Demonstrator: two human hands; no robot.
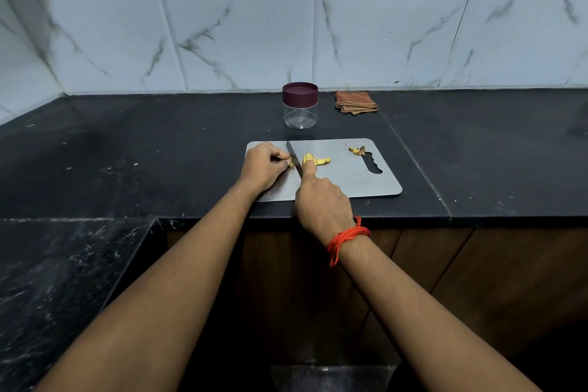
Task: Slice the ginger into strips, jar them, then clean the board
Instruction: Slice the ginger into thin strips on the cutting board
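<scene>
Mid-slicing, centre frame. Left hand (264,165) fingers pinched ginger piece (291,164) on board (350,183). Right hand (321,200) fingers clenched on knife (293,156), forefinger extended. Few strips (318,161) lay right of blade. Jar (300,106) behind was lidded, empty. Cloth (356,102) folded. Jarring, cleaning judged undone.

Black counter (159,149): steel board (350,181) at front edge; lidded jar (300,106), folded cloth (355,102) behind.
</scene>
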